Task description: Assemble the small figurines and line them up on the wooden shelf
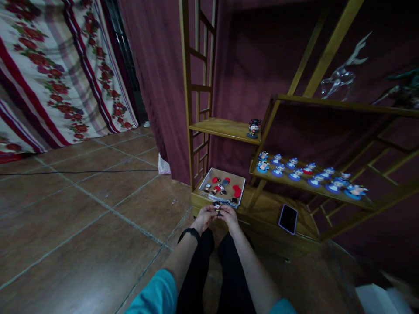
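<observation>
The fingers of the left hand (205, 217) and of the right hand (229, 213) are bent inward and nearly together, pinching one small black-and-red figurine (216, 206) between them. It is held upright, just at the near side of the shallow box (242, 191), which is the landmark for all places here. The exact contact of each fingertip is too small to see.

I judge this figurine to be light, stiff and hard, probably of painted plastic. Its surface may be smooth and a little slippery. The head ornaments look thin, so they could be the fragile part; a good hold would be around the body or at the base, with gentle pressure.

Inside the box lie several more small figures and some red discs (237, 190). Above the box and to its right, a black-haired figurine (253, 127) with a dark base stands on a wooden shelf (225, 127). Farther right of the box, two rows of blue-and-white figurines (296, 174) stand on another shelf. A tablet or phone (288, 219) with dark screen lies to the right of the box, lower than these rows.

About brands and labels: I can read no writing on the figures, the box or the device.
</observation>
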Motion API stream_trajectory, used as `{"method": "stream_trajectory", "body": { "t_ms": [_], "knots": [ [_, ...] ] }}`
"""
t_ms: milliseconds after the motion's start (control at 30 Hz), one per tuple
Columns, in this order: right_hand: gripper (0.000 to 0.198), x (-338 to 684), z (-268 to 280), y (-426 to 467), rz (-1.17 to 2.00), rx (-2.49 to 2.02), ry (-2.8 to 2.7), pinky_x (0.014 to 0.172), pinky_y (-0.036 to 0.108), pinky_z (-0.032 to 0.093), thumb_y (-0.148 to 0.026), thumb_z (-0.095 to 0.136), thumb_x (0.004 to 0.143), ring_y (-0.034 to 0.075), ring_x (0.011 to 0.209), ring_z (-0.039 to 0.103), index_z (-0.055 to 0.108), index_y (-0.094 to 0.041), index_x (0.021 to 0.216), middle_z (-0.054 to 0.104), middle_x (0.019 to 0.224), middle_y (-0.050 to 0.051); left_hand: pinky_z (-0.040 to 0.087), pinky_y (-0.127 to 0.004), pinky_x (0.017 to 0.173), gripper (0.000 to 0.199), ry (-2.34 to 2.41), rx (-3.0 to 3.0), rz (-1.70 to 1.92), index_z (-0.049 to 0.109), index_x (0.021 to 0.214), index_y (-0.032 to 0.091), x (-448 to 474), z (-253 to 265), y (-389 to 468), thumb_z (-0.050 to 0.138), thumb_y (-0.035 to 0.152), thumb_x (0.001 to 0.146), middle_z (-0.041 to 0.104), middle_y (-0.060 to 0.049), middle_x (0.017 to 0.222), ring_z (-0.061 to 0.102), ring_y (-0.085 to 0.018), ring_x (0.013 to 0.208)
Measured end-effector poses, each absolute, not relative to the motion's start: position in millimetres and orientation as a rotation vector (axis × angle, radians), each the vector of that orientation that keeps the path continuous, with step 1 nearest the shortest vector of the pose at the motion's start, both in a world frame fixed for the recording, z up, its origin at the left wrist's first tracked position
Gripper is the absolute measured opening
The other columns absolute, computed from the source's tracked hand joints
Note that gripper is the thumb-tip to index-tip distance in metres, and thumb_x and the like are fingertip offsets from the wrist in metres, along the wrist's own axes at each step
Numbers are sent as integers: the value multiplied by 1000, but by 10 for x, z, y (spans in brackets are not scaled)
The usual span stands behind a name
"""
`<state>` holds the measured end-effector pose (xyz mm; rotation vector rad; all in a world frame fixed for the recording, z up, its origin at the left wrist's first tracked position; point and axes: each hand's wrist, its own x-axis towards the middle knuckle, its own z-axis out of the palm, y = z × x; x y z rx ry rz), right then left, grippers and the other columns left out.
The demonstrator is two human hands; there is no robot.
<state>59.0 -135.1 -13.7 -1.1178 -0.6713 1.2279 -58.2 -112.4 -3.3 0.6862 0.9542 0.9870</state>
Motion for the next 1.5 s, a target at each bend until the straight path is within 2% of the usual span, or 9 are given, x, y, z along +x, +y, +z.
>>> {"method": "stream_trajectory", "body": {
  "t_ms": [267,667,767,933,1133,1367,1500],
  "knots": [
    [34,598,-69,-1365,1249,-1152,-615,63,32,53,-22,68,49,17,69,62,61,-18,83,64,75,1,41,-18,49,27,925,734,979,55,59,12,-587,-17,-1131,77,10,46,55,2,53,53,-7,47],
    [33,614,15,-1423,1321,-1103,-628,66,34,52,-20,66,48,19,71,63,64,-17,81,65,76,2,40,-20,50,26,961,824,1018,59,61,11,-577,20,-1170,79,15,44,57,2,54,52,-7,49],
    [32,628,12,-1410,1319,-1099,-595,66,34,52,-18,65,48,19,71,63,64,-17,80,65,76,2,41,-20,53,22,908,811,1007,60,61,11,-593,37,-1172,77,13,47,59,0,58,53,-8,51],
    [31,652,-25,-1386,1312,-1104,-574,65,32,52,-16,63,48,18,69,62,63,-17,80,64,75,2,45,-21,56,18,893,770,983,65,73,11,-597,69,-1181,72,10,56,65,-7,71,58,-10,58],
    [31,641,-15,-1414,1311,-1086,-587,68,32,52,-17,64,50,18,73,62,63,-17,82,65,80,3,45,-20,55,13,916,721,1051,64,74,12,-597,112,-1215,68,10,61,64,-4,70,57,-9,57],
    [32,637,53,-1452,1334,-1055,-573,69,34,51,-19,68,49,19,73,63,64,-16,81,66,81,4,44,-20,57,32,889,781,1030,65,82,12,-595,156,-1232,75,12,51,66,-5,73,58,-10,59],
    [34,643,69,-1458,1357,-1017,-572,70,34,50,-22,70,49,20,75,63,65,-16,81,68,83,5,44,-24,66,40,820,943,1004,67,84,11,-590,140,-1236,77,13,46,67,-7,78,59,-14,69]
  ]
}}
